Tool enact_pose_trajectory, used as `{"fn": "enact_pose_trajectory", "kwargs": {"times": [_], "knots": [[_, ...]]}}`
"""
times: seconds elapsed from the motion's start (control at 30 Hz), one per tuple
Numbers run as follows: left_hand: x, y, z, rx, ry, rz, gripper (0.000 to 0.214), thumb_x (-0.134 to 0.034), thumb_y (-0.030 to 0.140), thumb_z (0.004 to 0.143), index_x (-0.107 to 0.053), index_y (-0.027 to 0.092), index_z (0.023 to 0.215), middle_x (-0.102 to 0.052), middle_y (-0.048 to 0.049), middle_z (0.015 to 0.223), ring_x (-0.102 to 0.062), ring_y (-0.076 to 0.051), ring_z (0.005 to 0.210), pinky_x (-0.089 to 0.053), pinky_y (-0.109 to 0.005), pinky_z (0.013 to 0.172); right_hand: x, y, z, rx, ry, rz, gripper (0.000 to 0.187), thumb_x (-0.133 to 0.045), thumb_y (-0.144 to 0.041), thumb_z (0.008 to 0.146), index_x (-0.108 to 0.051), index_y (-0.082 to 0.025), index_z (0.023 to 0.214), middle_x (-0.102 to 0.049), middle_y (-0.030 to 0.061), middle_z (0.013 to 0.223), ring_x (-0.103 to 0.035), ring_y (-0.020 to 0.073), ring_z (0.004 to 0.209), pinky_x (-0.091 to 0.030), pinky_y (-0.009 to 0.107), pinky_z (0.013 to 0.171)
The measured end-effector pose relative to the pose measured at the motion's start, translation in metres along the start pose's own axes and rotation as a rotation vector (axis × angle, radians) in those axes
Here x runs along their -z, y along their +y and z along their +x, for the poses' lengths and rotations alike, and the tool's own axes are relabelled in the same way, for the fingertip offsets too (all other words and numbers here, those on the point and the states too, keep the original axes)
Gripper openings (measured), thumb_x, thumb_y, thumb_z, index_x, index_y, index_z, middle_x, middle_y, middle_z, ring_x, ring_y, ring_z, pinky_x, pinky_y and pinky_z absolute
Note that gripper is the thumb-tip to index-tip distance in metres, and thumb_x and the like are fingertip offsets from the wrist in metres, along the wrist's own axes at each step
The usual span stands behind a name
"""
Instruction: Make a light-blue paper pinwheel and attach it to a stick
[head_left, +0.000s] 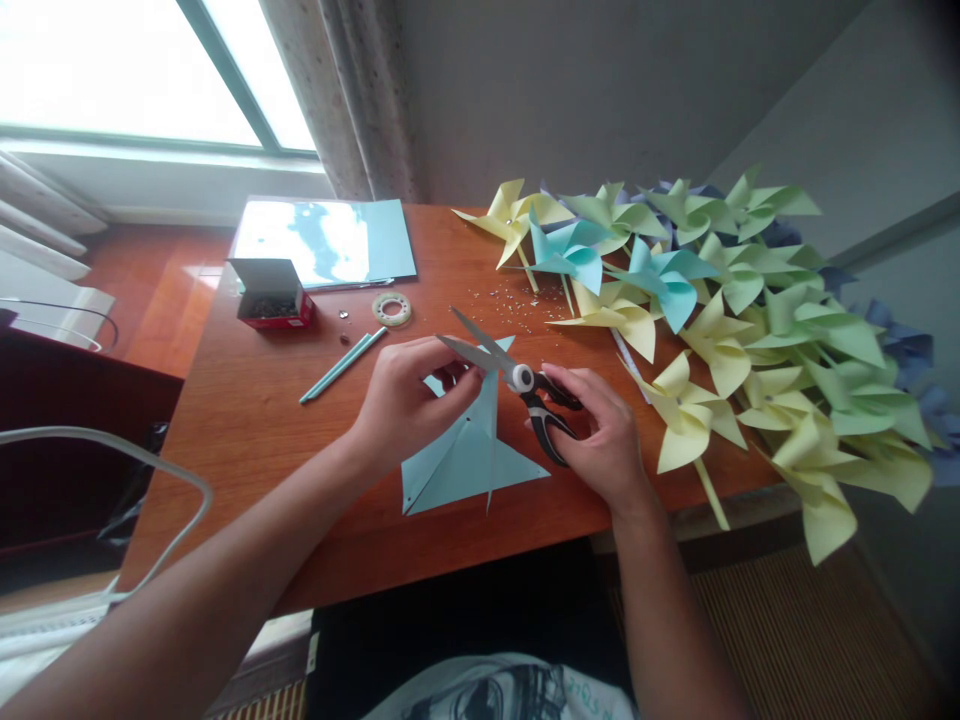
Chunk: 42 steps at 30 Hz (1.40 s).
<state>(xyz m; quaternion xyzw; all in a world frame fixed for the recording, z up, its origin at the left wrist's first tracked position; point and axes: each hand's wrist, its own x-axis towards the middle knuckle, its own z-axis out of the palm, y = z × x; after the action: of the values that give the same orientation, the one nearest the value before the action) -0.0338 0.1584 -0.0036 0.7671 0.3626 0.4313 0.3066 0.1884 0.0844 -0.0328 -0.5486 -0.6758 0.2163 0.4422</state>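
My right hand point(604, 430) grips scissors point(523, 378) with black and grey handles, their blades parted and pointing up to the left. My left hand point(420, 395) is closed in a pinch beside the blades. What its fingertips hold, if anything, is too small to make out. One blade passes over the left fingers. Below both hands lies a light blue sheet of paper point(450, 465), slit from its corners toward the middle, with small holes near some points. The left hand hides its upper left part.
Finished paper pinwheels point(679, 410) in yellow, green, blue and purple crowd the table's right side. Small white bits point(517, 305) lie scattered. Left are a tape roll point(391, 310), blue sticks point(343, 366), an open red box point(276, 312) and blue sheets point(390, 240). A white cable point(180, 470) curves nearby.
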Motion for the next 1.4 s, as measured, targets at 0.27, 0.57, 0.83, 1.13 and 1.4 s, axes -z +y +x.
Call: {"fn": "enact_pose_trajectory", "kwargs": {"times": [0.27, 0.57, 0.83, 1.13, 1.4], "knots": [[-0.002, 0.001, 0.0, 0.054, -0.014, -0.032, 0.008, -0.064, 0.014, 0.086, -0.071, 0.016, 0.082, -0.067, 0.0001, 0.067, -0.058, -0.009, 0.059, -0.047, -0.02, 0.056, -0.006, 0.005, 0.007, -0.237, 0.135, 0.258, 0.053, -0.085, -0.036, 0.076, -0.069, -0.025, 0.125, -0.072, 0.0077, 0.114, -0.071, 0.0239, 0.1, -0.06, 0.039, 0.09], [-0.002, -0.003, -0.001, 0.101, -0.023, -0.079, 0.01, -0.063, 0.018, 0.089, -0.071, 0.014, 0.086, -0.068, -0.0018, 0.07, -0.062, -0.011, 0.061, -0.048, -0.021, 0.056, 0.006, -0.007, 0.048, -0.577, -0.157, 0.951, 0.05, -0.065, -0.063, 0.087, -0.072, -0.02, 0.112, -0.072, 0.0071, 0.098, -0.068, 0.0182, 0.075, -0.057, 0.03, 0.062], [-0.003, 0.0, -0.001, 0.124, -0.044, -0.114, 0.01, -0.063, 0.02, 0.09, -0.071, 0.014, 0.086, -0.068, -0.0021, 0.071, -0.06, -0.011, 0.062, -0.048, -0.022, 0.057, 0.008, 0.0, 0.045, -0.643, -0.123, 1.002, 0.043, -0.071, -0.056, 0.086, -0.075, -0.018, 0.105, -0.063, 0.0016, 0.079, -0.053, 0.0095, 0.059, -0.042, 0.021, 0.048], [-0.003, -0.002, -0.001, 0.149, -0.041, -0.134, 0.01, -0.063, 0.021, 0.089, -0.069, 0.015, 0.085, -0.067, -0.0018, 0.071, -0.059, -0.011, 0.062, -0.047, -0.022, 0.057, 0.004, -0.002, 0.043, -0.554, -0.112, 0.977, 0.042, -0.066, -0.06, 0.088, -0.071, -0.021, 0.103, -0.064, 0.0021, 0.086, -0.059, 0.0136, 0.067, -0.05, 0.025, 0.055], [-0.004, -0.004, -0.002, 0.202, -0.052, -0.211, 0.013, -0.062, 0.026, 0.092, -0.067, 0.015, 0.086, -0.068, -0.0035, 0.075, -0.063, -0.014, 0.066, -0.049, -0.025, 0.059, 0.005, 0.011, 0.028, -0.431, 0.061, 0.296, 0.05, -0.08, -0.036, 0.077, -0.065, -0.024, 0.122, -0.072, 0.0051, 0.103, -0.071, 0.0208, 0.091, -0.061, 0.032, 0.078]]}}
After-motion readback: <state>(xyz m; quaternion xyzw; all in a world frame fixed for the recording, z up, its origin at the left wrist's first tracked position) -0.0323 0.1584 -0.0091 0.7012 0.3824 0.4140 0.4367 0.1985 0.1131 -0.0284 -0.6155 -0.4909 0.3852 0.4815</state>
